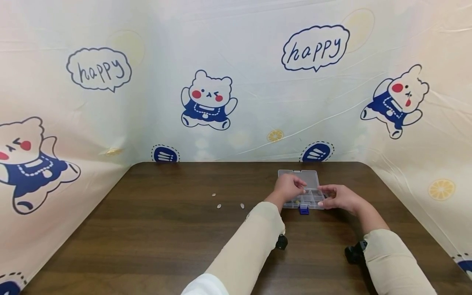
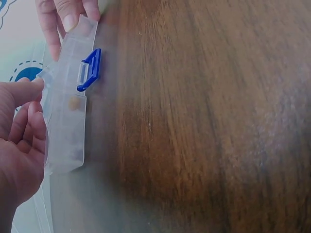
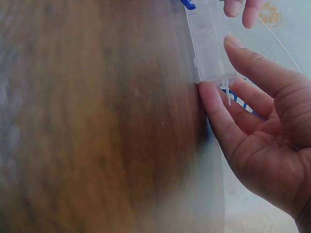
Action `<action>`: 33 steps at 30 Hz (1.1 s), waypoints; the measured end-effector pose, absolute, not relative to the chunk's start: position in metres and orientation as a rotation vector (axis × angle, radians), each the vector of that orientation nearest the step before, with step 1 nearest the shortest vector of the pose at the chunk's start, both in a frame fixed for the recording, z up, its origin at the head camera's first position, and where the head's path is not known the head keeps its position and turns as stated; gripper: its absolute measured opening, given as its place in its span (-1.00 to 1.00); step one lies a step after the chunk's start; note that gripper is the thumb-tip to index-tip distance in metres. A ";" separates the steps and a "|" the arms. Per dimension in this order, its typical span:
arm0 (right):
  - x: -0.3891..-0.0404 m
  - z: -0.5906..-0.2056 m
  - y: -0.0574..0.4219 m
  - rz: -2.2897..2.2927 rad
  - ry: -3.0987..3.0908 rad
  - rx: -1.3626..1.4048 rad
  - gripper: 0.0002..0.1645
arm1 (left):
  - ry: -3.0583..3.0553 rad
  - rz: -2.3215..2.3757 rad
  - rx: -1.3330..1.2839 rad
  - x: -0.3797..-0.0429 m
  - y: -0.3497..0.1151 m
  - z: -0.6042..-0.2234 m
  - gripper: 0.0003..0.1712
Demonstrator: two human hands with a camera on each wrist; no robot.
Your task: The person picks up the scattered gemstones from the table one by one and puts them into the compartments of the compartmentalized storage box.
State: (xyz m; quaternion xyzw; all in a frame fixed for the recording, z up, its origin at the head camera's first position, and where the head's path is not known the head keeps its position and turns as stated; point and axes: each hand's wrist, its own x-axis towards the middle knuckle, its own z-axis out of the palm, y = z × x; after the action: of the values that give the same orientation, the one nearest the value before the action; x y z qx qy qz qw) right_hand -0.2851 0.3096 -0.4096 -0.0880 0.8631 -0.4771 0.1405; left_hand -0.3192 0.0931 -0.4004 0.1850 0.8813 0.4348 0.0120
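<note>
A clear plastic compartment box (image 1: 311,197) with a blue latch (image 1: 304,210) lies on the table, its clear lid (image 1: 311,179) raised at the back. My left hand (image 1: 289,187) is over the left part of the box, fingers bent and thumb toward the fingertips; I cannot tell whether something small is between them. My right hand (image 1: 343,197) grips the right end of the box, with the thumb at the near corner and fingers along the side. A small yellowish piece (image 2: 74,102) shows through the box's front wall in the left wrist view.
Several small pale flat pieces, one of them a seed-like oval (image 1: 242,205), lie on the brown wooden table (image 1: 166,241) left of the box. A printed cloth (image 1: 254,102) with bears hangs behind the table and along both sides.
</note>
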 end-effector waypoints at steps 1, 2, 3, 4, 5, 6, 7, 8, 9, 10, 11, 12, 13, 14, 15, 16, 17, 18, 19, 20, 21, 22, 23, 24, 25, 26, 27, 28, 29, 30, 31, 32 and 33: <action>-0.285 -0.410 0.309 -1.375 2.495 -0.253 -0.04 | 2.747 1.358 0.570 -0.319 0.093 -0.400 -0.87; -0.285 -0.410 0.309 -1.374 2.496 -0.251 -0.04 | 2.742 1.361 0.569 -0.319 0.092 -0.400 -0.86; -0.285 -0.409 0.309 -1.375 2.494 -0.249 -0.05 | 2.739 1.367 0.566 -0.318 0.092 -0.400 -0.86; -0.284 -0.409 0.309 -1.370 2.498 -0.251 -0.05 | 2.734 1.376 0.560 -0.318 0.091 -0.400 -0.86; -0.284 -0.409 0.309 -1.372 2.496 -0.249 -0.05 | 2.726 1.389 0.557 -0.318 0.091 -0.400 -0.86; -0.284 -0.409 0.309 -1.368 2.498 -0.250 -0.05 | 2.721 1.401 0.556 -0.318 0.090 -0.400 -0.85; -0.284 -0.409 0.309 -1.363 2.502 -0.250 -0.05 | 2.718 1.410 0.560 -0.318 0.090 -0.400 -0.85; -0.283 -0.408 0.309 -1.355 2.506 -0.251 -0.05 | 2.717 1.415 0.567 -0.318 0.089 -0.399 -0.84; -0.283 -0.408 0.308 -1.349 2.510 -0.252 -0.05 | 2.716 1.420 0.573 -0.317 0.089 -0.399 -0.84; -0.283 -0.407 0.308 -1.343 2.513 -0.253 -0.05 | 2.715 1.423 0.580 -0.317 0.088 -0.399 -0.84; -0.283 -0.407 0.308 -1.338 2.516 -0.254 -0.05 | 2.714 1.425 0.589 -0.317 0.087 -0.398 -0.84; -0.282 -0.407 0.308 -1.331 2.521 -0.255 -0.05 | 2.715 1.423 0.600 -0.316 0.086 -0.398 -0.84; -0.282 -0.407 0.308 -1.336 2.517 -0.255 -0.05 | 2.715 1.422 0.610 -0.315 0.085 -0.397 -0.83; -0.282 -0.407 0.308 -1.339 2.515 -0.255 -0.05 | 2.711 1.423 0.617 -0.315 0.084 -0.397 -0.83; -0.282 -0.407 0.308 -1.342 2.512 -0.255 -0.05 | 2.705 1.426 0.622 -0.314 0.083 -0.396 -0.83; -0.282 -0.407 0.308 -1.340 2.513 -0.255 -0.05 | 2.703 1.426 0.632 -0.314 0.082 -0.396 -0.83; -0.282 -0.407 0.308 -1.336 2.517 -0.255 -0.05 | 2.698 1.429 0.637 -0.314 0.081 -0.396 -0.83; -0.282 -0.407 0.307 -1.332 2.520 -0.255 -0.05 | 2.691 1.436 0.637 -0.314 0.079 -0.397 -0.83; -0.282 -0.407 0.308 -1.320 2.528 -0.255 -0.04 | 2.687 1.442 0.638 -0.314 0.078 -0.398 -0.84; -0.282 -0.407 0.307 -1.313 2.534 -0.255 -0.04 | 2.684 1.442 0.641 -0.315 0.077 -0.399 -0.84; -0.282 -0.407 0.307 -1.303 2.542 -0.255 -0.04 | 2.684 1.441 0.651 -0.315 0.076 -0.400 -0.84; -0.282 -0.408 0.307 -1.305 2.543 -0.253 -0.04 | 2.683 1.440 0.658 -0.316 0.074 -0.400 -0.84; -0.282 -0.408 0.307 -1.295 2.550 -0.253 -0.04 | 2.680 1.440 0.659 -0.316 0.073 -0.400 -0.84; -0.283 -0.408 0.307 -1.289 2.555 -0.247 -0.04 | 2.679 1.436 0.665 -0.316 0.071 -0.400 -0.83; -0.283 -0.408 0.307 -1.293 2.552 -0.246 -0.04 | 2.677 1.435 0.675 -0.316 0.069 -0.400 -0.83; -0.283 -0.407 0.307 -1.296 2.553 -0.237 -0.04 | 2.669 1.437 0.685 -0.316 0.067 -0.400 -0.83; -0.283 -0.407 0.307 -1.296 2.554 -0.233 -0.04 | 2.663 1.443 0.691 -0.315 0.066 -0.399 -0.82; -0.284 -0.407 0.307 -1.294 2.555 -0.228 -0.04 | 2.656 1.452 0.691 -0.315 0.064 -0.399 -0.82; -0.283 -0.406 0.307 -1.280 2.563 -0.228 -0.04 | 2.649 1.460 0.694 -0.314 0.062 -0.399 -0.82; -0.284 -0.406 0.307 -1.283 2.563 -0.224 -0.04 | 2.640 1.469 0.703 -0.314 0.060 -0.399 -0.82; -0.283 -0.406 0.307 -1.284 2.562 -0.224 -0.04 | 2.632 1.479 0.710 -0.314 0.059 -0.399 -0.82; -0.283 -0.406 0.307 -1.286 2.562 -0.218 -0.04 | 2.628 1.480 0.719 -0.314 0.057 -0.399 -0.81; -0.283 -0.407 0.307 -1.289 2.558 -0.222 -0.04 | 2.623 1.481 0.726 -0.314 0.055 -0.399 -0.81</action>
State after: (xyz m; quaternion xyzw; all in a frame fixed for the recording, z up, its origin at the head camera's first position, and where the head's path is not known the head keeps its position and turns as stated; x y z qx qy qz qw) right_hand -0.2831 0.3069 -0.4066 -0.0767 0.8823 -0.4446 0.1341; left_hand -0.3135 0.0552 -0.3993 0.2342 0.8464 0.4779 0.0214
